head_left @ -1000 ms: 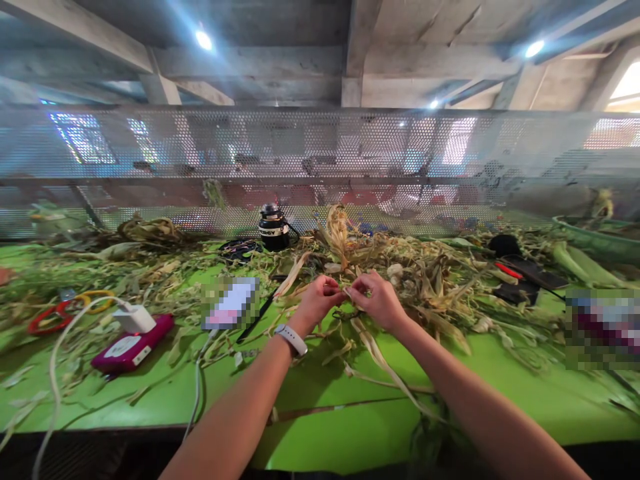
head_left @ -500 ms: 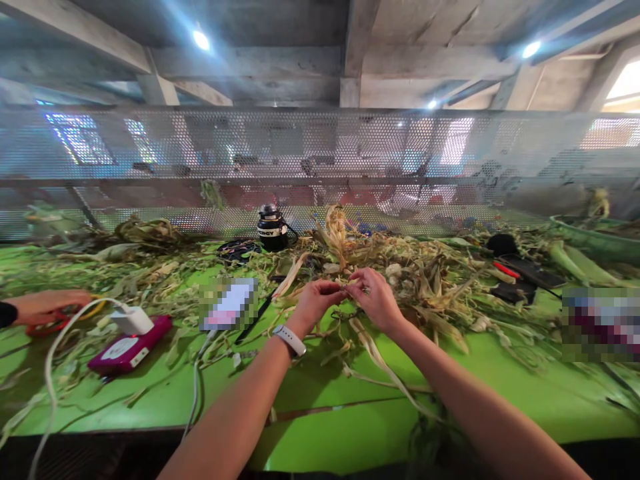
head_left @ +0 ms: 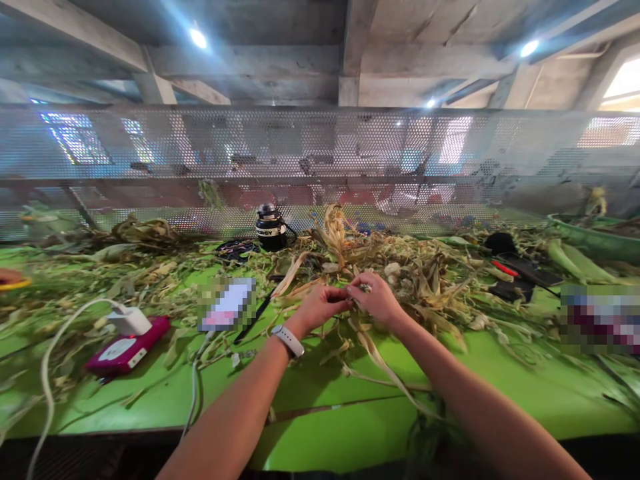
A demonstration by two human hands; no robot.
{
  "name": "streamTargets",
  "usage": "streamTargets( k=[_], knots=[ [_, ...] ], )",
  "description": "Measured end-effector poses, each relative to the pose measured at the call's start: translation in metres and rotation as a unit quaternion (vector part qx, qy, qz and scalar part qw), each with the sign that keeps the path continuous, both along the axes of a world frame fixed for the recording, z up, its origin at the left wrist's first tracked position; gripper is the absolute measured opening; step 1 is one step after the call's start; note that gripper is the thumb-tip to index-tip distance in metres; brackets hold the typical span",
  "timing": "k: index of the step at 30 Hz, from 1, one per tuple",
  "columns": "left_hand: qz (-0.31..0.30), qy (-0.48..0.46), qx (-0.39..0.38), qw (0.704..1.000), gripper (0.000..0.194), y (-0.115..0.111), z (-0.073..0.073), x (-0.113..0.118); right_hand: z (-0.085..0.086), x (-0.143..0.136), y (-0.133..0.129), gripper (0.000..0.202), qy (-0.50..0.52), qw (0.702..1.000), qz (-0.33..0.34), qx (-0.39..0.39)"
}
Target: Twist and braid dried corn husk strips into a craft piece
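At the bottom of the frame, a dry husk strip point(head_left: 377, 360) runs over the green table point(head_left: 310, 447), from below the hands toward the lower right. In the centre, the left hand point(head_left: 320, 308), with a pale watch point(head_left: 289, 341) at its wrist, and the right hand point(head_left: 375, 297) meet fingertip to fingertip, each in a narrow pinch; what lies between the tips is too small to tell

At lower left, a white plug point(head_left: 131, 322) with a cable point(head_left: 46, 373) sits on a magenta block point(head_left: 125, 350), whose white label is unreadable. Left of centre lies a phone point(head_left: 230, 303), its screen blurred. At the left edge, another person's hand point(head_left: 9, 275) is beside a yellow loop point(head_left: 16, 285)

Farther back, husks point(head_left: 425, 267) spread across the middle, near a black jar point(head_left: 271, 230) whose pale band shows letters ending "RGY". A green basket point(head_left: 595, 237) stands at right, before a perforated screen point(head_left: 300, 147)
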State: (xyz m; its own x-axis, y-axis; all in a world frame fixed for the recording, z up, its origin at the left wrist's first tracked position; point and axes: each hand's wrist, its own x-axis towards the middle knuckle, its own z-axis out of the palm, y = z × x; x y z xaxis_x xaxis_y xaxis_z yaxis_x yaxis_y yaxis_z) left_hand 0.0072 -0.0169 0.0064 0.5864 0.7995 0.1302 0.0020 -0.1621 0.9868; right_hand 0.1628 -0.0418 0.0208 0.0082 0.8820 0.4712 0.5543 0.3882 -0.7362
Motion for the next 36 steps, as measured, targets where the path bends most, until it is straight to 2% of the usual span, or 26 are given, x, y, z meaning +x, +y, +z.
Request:
streamTargets(
  k=[2,4,8,12,16,18,23,27,32,36],
  knots=[
    [-0.015,0.005,0.001,1.000,0.032,-0.002,0.003,0.000,0.001,0.001,0.000,0.015,0.112,0.990,0.027,-0.077],
    [-0.027,0.008,0.001,1.000,0.028,-0.005,0.006,-0.001,0.003,0.000,-0.002,0.019,0.211,0.964,0.056,-0.153],
    [-0.070,0.009,-0.025,0.997,0.026,-0.012,0.010,0.000,0.007,-0.004,-0.007,0.031,0.289,0.927,0.104,-0.215],
    [-0.100,0.013,-0.030,0.994,0.029,-0.018,0.011,0.003,0.005,-0.006,-0.005,0.038,0.293,0.931,0.111,-0.185],
    [-0.127,0.052,-0.006,0.990,0.024,-0.027,0.015,0.005,0.000,-0.003,0.003,0.039,0.253,0.959,0.071,-0.107],
    [-0.139,0.061,-0.022,0.988,0.022,-0.030,0.018,0.005,-0.001,-0.001,0.007,0.038,0.236,0.968,0.049,-0.075],
    [-0.137,-0.003,-0.096,0.986,0.018,-0.033,0.018,0.005,0.000,0.004,0.010,0.036,0.204,0.978,0.001,-0.041],
    [-0.146,-0.052,-0.138,0.978,0.022,-0.034,0.013,0.010,-0.001,0.001,0.008,0.034,0.176,0.984,0.006,-0.026],
    [-0.137,0.044,-0.088,0.986,0.036,-0.035,0.010,0.011,-0.006,-0.001,0.008,0.031,0.163,0.987,0.000,-0.014],
    [-0.138,0.045,-0.074,0.987,0.035,-0.031,0.010,0.007,-0.006,0.003,0.013,0.035,0.154,0.988,-0.008,-0.027]
  ],
)
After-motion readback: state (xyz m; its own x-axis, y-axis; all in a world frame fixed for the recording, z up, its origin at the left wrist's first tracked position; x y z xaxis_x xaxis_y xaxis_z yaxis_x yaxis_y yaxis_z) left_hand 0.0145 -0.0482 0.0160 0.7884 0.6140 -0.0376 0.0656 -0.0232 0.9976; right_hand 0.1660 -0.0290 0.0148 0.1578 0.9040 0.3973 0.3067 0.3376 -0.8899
